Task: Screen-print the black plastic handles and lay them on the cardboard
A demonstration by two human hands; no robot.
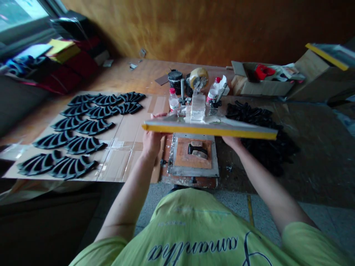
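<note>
A screen-printing frame with a yellow front edge is raised and tilted over a small printing base. My left hand is closed around the frame near its left end, with some fingers showing above the edge. My right hand is at the underside of the frame, right of its middle; its fingers are hidden behind the edge. On the base's orange-brown pad lies one curved black part, apart from both hands.
Several black fan-shaped groups of parts lie on flattened cardboard at left. A heap of black parts is at right. Behind the frame stand red-capped bottles, a black tub and a tape roll. An open carton sits back right.
</note>
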